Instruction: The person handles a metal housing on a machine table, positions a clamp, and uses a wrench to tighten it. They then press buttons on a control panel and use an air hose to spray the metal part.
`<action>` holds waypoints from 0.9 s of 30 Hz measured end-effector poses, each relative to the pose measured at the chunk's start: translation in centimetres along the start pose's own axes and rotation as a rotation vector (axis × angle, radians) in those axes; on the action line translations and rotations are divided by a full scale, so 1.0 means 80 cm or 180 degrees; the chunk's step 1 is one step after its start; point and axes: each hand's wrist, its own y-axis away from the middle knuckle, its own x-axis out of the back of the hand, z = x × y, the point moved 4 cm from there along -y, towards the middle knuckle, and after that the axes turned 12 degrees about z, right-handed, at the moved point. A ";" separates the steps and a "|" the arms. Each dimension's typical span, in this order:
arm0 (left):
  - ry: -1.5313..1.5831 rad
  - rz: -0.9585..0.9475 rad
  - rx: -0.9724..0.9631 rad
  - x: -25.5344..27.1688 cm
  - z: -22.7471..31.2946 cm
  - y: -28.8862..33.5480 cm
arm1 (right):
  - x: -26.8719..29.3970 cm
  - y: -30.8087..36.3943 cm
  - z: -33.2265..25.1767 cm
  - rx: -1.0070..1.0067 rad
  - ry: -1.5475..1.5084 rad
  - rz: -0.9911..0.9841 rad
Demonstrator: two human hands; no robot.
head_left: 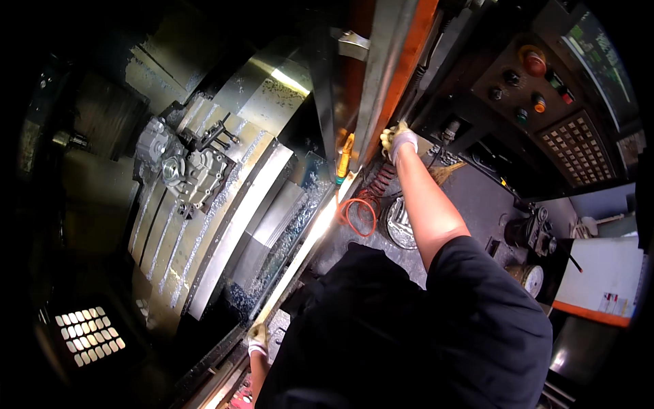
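My right hand (398, 138), in a pale work glove, reaches forward to the edge of the orange machine door (402, 65). Its fingers are curled, and what lies inside them is hidden. Low in the view, my left hand (257, 339), also gloved, is at the near end of the bright metal sill (300, 262). Its fingers look bent in at that edge, though it is small and partly shaded. Inside the machine, a grey cast metal housing (197, 178) sits on the slotted table (180, 252) among metal chips, with a dark clamp (216, 136) beside it.
A yellow air gun (345, 158) hangs by the sill on an orange coiled hose (371, 204). To the right stands a control panel (538, 102) with a red stop button and keys. A round metal part (398, 225) is on the floor; a white-topped table (599, 276) stands right.
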 end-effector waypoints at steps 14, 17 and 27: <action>-0.0988 -0.0349 -0.0973 -0.094 0.140 0.133 | 0.275 0.247 -0.242 0.2931 -0.1078 -0.0668; -0.0650 -0.0154 -0.0847 -0.085 0.148 0.121 | 0.278 0.238 -0.258 0.2958 -0.0938 -0.0476; 0.0593 0.2265 0.0308 0.122 0.022 0.202 | 0.145 0.344 -0.171 0.2620 -0.0784 -0.2217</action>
